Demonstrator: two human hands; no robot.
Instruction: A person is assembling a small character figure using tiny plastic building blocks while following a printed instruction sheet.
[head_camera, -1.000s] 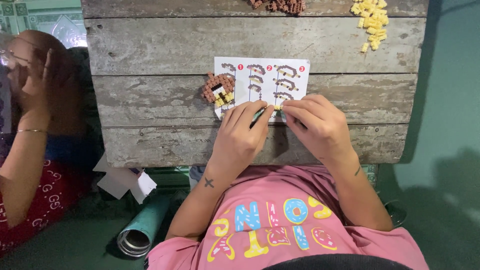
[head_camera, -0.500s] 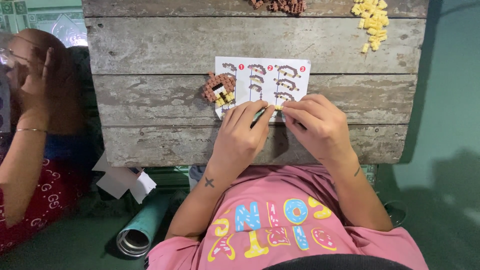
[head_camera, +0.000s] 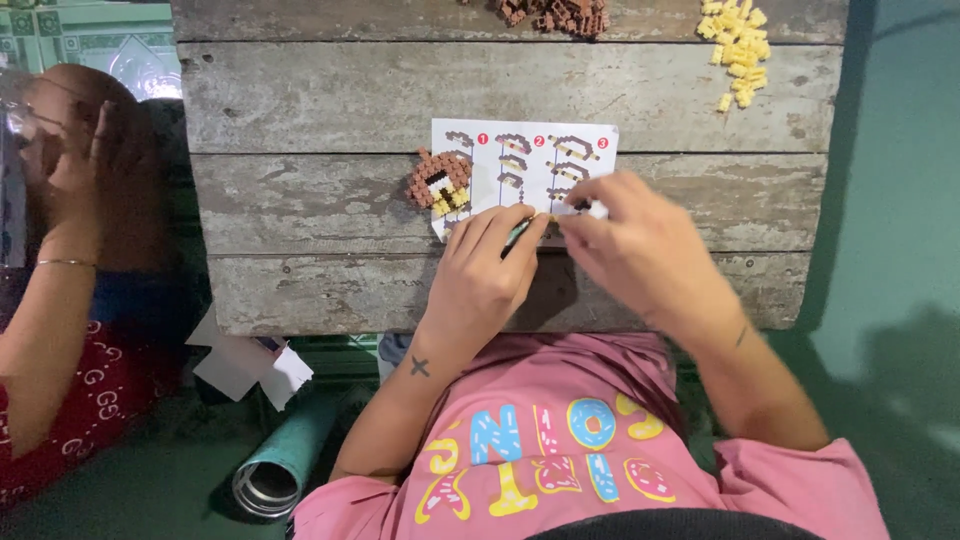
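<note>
Partly built: a small brown, yellow and white block figure (head_camera: 438, 181) lying finished-looking on the plank surface (head_camera: 320, 100), touching the left edge of the instruction sheet (head_camera: 520, 160). Left hand (head_camera: 487, 275) and right hand (head_camera: 630, 245) meeting over the sheet's lower edge, fingers narrowed on something tiny, hardly visible. Left unused: brown blocks (head_camera: 555, 14) and yellow blocks (head_camera: 735, 38) at the far edge, well apart. Nothing blocking between. Another person's arm (head_camera: 50, 300) off to the side.

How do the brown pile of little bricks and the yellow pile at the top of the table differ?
The brown pile is dark, tightly clumped and cut off by the frame's top edge. The yellow pile is pale, sits farther right near the table's corner, and is looser, with stray pieces trailing down. Both lie untouched on the wooden table.
</note>
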